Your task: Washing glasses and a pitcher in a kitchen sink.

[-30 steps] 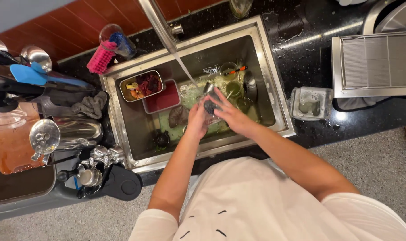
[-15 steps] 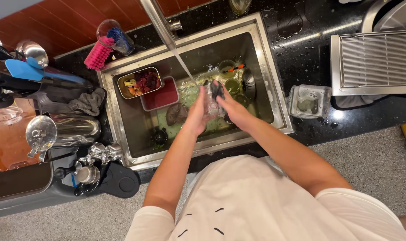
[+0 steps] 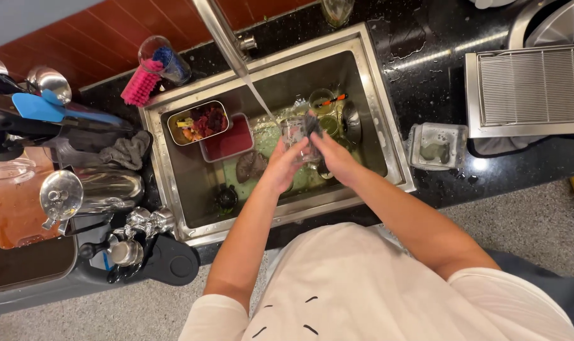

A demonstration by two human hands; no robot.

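Glass (image 3: 294, 134) higher under stream, two hands (image 3: 280, 167) gripping.

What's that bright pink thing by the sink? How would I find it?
Start at the steel sink in the black counter, then look past its far-left corner. A pink scrubbing brush lies there beside a clear cup with something blue inside. Nothing else nearby is bright pink and bristly.

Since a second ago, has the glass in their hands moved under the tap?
Cannot tell: the clear glass sits under the water stream beside the red container throughout, and any small shift could be the camera.
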